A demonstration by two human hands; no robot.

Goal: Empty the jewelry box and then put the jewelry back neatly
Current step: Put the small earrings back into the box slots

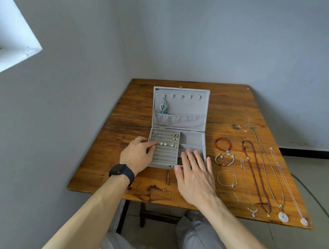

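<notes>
On the table (228, 109), near its middle, our box (193, 139) lies open, lid (186, 106) raised on the far side, earrings (175, 137) in its left rows. Our left hand (137, 153) curls its fingers at the box's left wall; we cannot tell whether they hold anything. Our right hand (195, 176) is flat, fingers spread, empty, over the box's near right corner. Bracelets (227, 151) and necklaces (256, 175) fill the right side down to the near edge; bare wood lies left of the box.
</notes>
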